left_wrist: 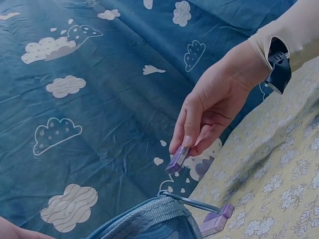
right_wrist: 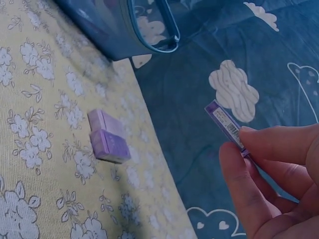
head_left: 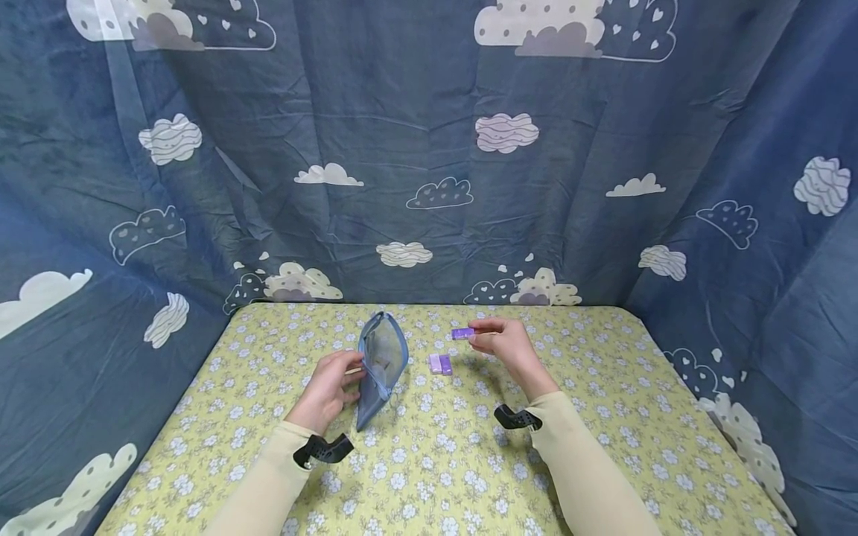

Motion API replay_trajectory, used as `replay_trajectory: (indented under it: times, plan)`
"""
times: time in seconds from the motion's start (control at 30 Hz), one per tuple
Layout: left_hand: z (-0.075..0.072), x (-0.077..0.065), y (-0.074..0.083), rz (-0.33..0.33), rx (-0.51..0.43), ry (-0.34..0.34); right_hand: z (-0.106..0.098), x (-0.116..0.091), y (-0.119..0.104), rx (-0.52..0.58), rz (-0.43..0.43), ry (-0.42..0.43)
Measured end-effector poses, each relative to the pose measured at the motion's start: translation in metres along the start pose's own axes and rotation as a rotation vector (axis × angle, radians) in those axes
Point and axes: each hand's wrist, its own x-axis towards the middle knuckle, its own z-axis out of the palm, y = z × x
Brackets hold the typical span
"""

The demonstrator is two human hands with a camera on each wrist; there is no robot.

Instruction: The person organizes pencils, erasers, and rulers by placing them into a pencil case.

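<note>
Purple, the small box (head_left: 461, 334) sits pinched between the right hand's (head_left: 506, 345) thumb and fingers, raised above the surface (head_left: 429, 461). Its long axis runs roughly sideways, free end toward the blue mesh pouch (head_left: 392, 351), which stands to its left with its mouth gaping. The left hand (head_left: 327, 387) holds the pouch's left side, fingers bent. Counted: one pouch, three boxes; the pale box (head_left: 435, 363) and darker box (head_left: 446, 364) lie touching, between pouch and right hand.

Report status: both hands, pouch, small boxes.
Left hand holding pouch, mouth open. Right hand pinching purple box above table. Two more boxes on it, side by side. Nothing visible between held box and pouch.
</note>
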Motion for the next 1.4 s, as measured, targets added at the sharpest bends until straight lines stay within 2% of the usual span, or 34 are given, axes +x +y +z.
replay_trajectory:
  times: [0.43,0.83,1.0,1.17,1.4]
  plan:
    - [-0.001,0.0,0.0,-0.003,0.003,-0.008,0.008,-0.003,-0.013,0.012,-0.024,-0.027]
    - [0.0,0.0,0.003,0.006,0.018,-0.004,0.02,-0.01,-0.033,-0.069,-0.077,-0.057]
    - [0.0,-0.001,0.003,0.033,0.035,-0.005,0.027,-0.013,-0.039,-0.102,-0.086,-0.069]
    - [-0.001,0.0,0.001,0.056,0.048,-0.021,0.034,-0.013,-0.045,-0.102,-0.103,-0.076]
    - [-0.004,0.001,0.001,0.051,0.05,-0.037,0.045,-0.011,-0.05,-0.08,-0.113,-0.103]
